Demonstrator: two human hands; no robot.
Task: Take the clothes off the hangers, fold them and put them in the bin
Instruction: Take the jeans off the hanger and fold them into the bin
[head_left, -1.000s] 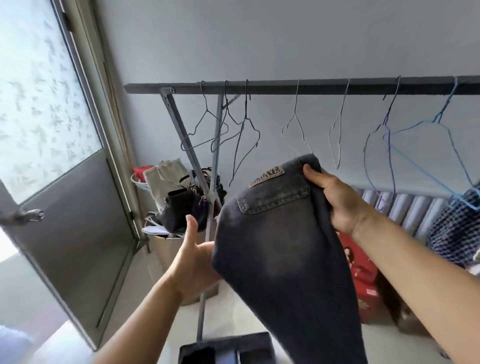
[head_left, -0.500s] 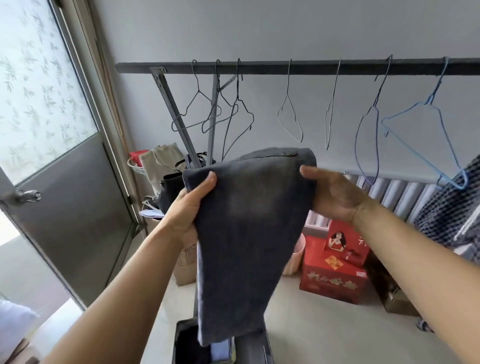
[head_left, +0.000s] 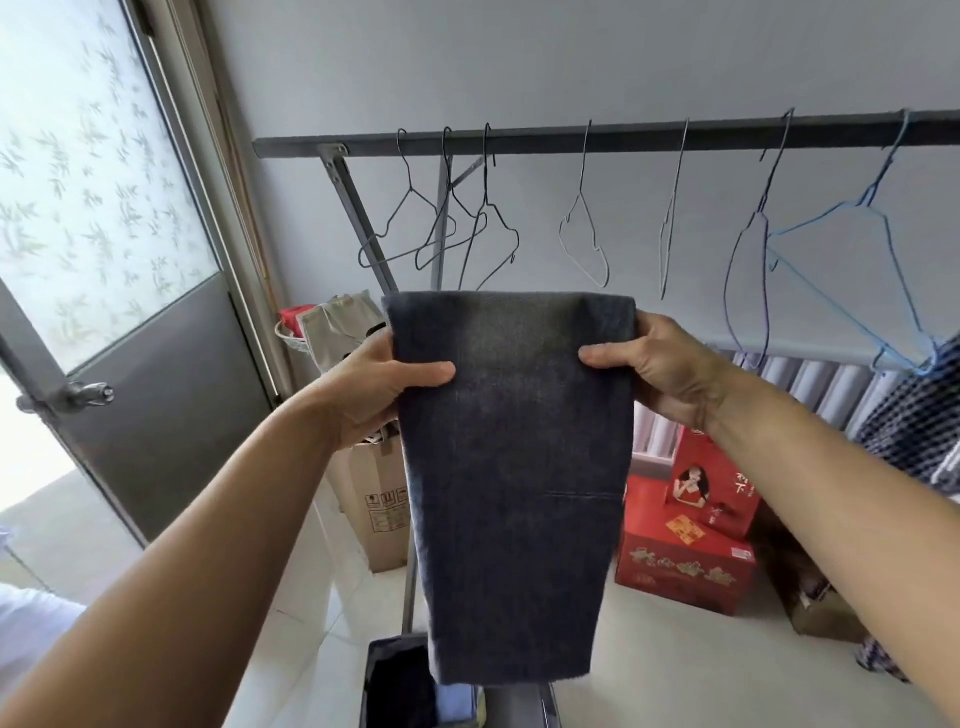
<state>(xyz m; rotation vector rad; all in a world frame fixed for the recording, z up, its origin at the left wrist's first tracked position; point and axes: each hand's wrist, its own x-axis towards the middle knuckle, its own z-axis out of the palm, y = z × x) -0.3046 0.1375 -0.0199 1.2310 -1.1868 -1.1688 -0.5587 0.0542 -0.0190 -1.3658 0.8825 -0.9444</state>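
Jeans (head_left: 511, 467): dark grey denim, folded over on themselves, hanging flat in mid-air in front of the person, fold edge uppermost and level, a horizontal seam line visible low on the right side; lower hem hangs just above the bin. Left hand (head_left: 382, 387): grips the upper left edge of the jeans, thumb across the front face, fingers behind. Right hand (head_left: 660, 371): grips the upper right edge likewise, thumb lying on the front of the cloth. Bin (head_left: 387, 686): dark, at the bottom of the view directly below the jeans, holding dark and light blue folded cloth. Rail (head_left: 597, 141): dark metal bar running across behind the jeans, braced by a slanted strut at its left end. Wire hangers (head_left: 584, 234): several bare, dark and pale, strung along the rail; one blue hanger (head_left: 852, 228) at the far right. Checked garment (head_left: 919, 415): blue-and-white, at the right edge, below the blue hanger. Red boxes (head_left: 685, 561): stacked on the floor to the right of the jeans. Cardboard box (head_left: 376, 499): upright behind the left forearm, bags above it. Door (head_left: 156, 364): grey with a frosted patterned pane, at the left, lever handle showing.
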